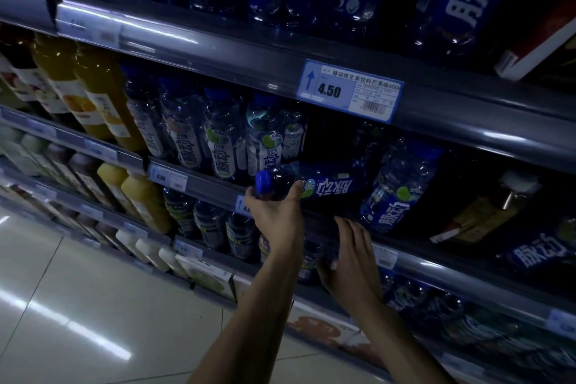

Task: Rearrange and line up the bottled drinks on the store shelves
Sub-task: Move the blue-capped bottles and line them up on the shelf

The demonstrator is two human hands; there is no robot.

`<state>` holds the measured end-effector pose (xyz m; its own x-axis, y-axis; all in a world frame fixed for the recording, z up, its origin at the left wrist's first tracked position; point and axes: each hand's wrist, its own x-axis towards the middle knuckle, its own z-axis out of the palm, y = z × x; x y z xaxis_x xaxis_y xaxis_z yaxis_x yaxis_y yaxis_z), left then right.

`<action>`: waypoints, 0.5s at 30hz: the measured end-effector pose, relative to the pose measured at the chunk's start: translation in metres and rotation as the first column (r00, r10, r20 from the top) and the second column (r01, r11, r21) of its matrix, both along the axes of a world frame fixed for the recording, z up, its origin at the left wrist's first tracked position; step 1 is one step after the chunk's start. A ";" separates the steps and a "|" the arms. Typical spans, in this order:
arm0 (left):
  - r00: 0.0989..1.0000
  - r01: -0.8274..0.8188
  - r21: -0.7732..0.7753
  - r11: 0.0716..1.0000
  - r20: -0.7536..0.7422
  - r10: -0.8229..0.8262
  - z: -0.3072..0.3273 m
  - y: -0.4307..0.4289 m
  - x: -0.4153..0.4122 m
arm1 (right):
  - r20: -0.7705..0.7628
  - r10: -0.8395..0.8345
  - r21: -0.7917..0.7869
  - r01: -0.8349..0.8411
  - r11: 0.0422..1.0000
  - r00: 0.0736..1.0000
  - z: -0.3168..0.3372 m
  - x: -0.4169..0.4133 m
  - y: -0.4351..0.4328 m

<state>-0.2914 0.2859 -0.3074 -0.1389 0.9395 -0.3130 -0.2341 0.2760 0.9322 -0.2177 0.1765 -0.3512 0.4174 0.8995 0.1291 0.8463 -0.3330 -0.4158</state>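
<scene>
A person stands before dim store shelves of bottled drinks, both bare arms reaching forward. The left hand (274, 209) grips a blue-labelled bottle (311, 185) by its neck, thumb and fingers closed just behind the blue cap (263, 183). The bottle lies on its side rather than upright: its long axis runs roughly from 9 o'clock, where the cap points out toward the aisle, to 3 o'clock, where its base reaches into a dark gap on the middle shelf (212, 182). That gap sits between a row of standing bottles (224, 140) at about 10 o'clock of the hand and a leaning blue bottle (396, 190) at about 3 o'clock. The right hand (352, 259) hangs lower, at about 5 o'clock of the left, fingers spread and holding nothing (its palm faces the shelf edge, near but not touching the held bottle). The left hand alone has the bottle, so standing it up likely means swinging the cap toward 12 o'clock, with the free right hand nearest to steady the leaning neighbour.
</scene>
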 end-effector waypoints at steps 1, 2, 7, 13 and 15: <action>1.000 -0.005 0.003 1.000 0.007 0.005 0.002 0.001 0.000 | 0.001 0.004 -0.002 -0.004 1.000 1.000 0.000 0.001 0.000; 1.000 -0.009 0.014 1.000 0.014 0.008 0.003 0.002 0.001 | -0.001 0.007 -0.004 -0.007 1.000 1.000 0.000 0.001 0.000; 0.996 0.009 0.057 0.998 0.087 -0.014 0.005 0.004 -0.002 | -0.034 0.012 0.000 -0.012 1.000 0.999 0.001 0.002 0.000; 0.997 0.050 0.212 0.976 0.054 -0.063 0.011 0.008 -0.012 | -0.051 0.019 -0.021 -0.021 1.000 0.999 -0.001 0.004 0.000; 0.996 0.057 0.260 0.964 0.047 -0.072 0.015 0.012 -0.018 | -0.070 0.015 -0.017 -0.016 1.000 0.997 -0.002 0.005 0.000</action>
